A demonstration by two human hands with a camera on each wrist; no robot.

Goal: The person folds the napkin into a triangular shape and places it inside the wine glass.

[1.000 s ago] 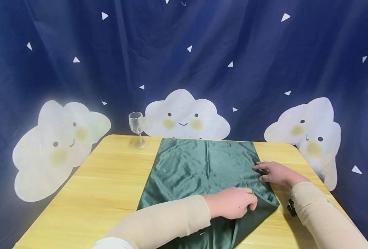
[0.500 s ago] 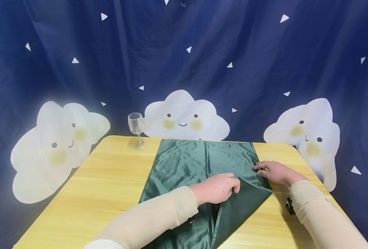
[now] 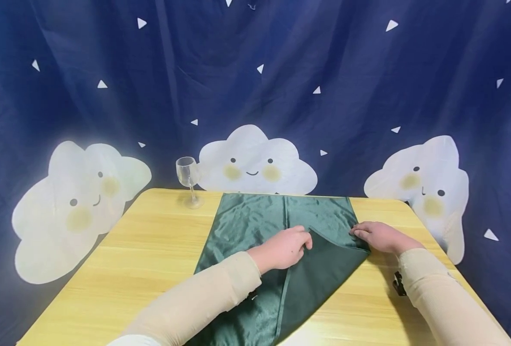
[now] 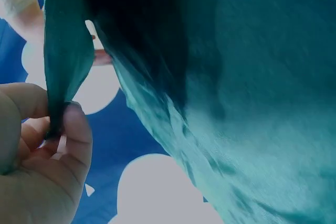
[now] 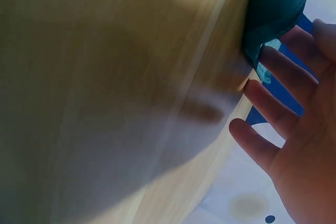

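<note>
- Across the wooden table [image 3: 143, 262], a green cloth [image 3: 251, 218] is lying spread from the far edge towards the near side, its near end running out of the head view
- Its right near part is standing turned over as a flap [image 3: 317, 283], the duller underside showing; the rest is showing a shiny, rumpled face, with a straight crease running down from the far edge
- Left hand [image 3: 283, 249] is pinching the flap at its corner, thumb and fingers closing on the fabric; that corner is hanging over the middle of the cloth, not lying flat
- Right hand [image 3: 380, 236] is resting at the right edge of the cloth, just beyond where the fold is meeting that edge; fingers [image 5: 275, 109] are reaching out nearly straight and a little apart, tips meeting the cloth border, not gripping it; how hard they are pressing, cannot tell
- Clear stemmed glass [image 3: 187, 173] is standing upright near the far edge, left of the cloth, well apart from both hands
- Blue curtain [image 3: 220, 62] with smiling white clouds and small white triangles is hanging behind the table
</note>
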